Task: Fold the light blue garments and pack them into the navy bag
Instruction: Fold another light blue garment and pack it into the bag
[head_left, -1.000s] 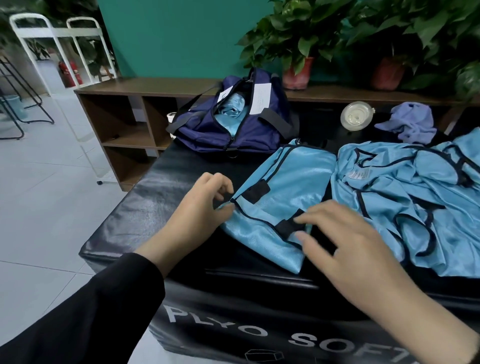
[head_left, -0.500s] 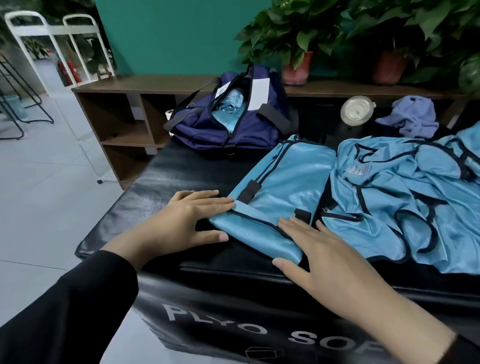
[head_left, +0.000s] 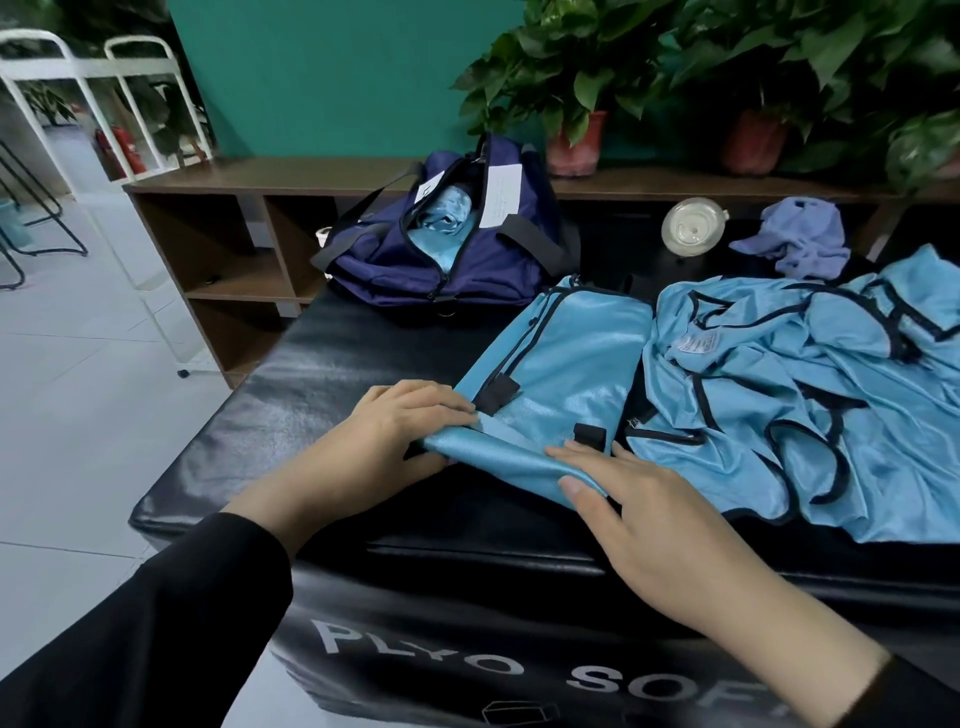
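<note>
Mesh-textured folded garment (head_left: 561, 384); left hand (head_left: 384, 441) pinches its corner; right hand (head_left: 634, 499) presses flat.

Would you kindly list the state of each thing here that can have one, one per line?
Navy bag: unzipped, light blue fabric showing inside.
Folded garment: flat on the black mat, near edge turned up.
Garment pile: unfolded, crumpled.
Purple cloth: crumpled.
Left hand: fingers on top, thumb under the folded garment's corner.
Right hand: fingers straight, resting on the folded garment's near edge.
</note>
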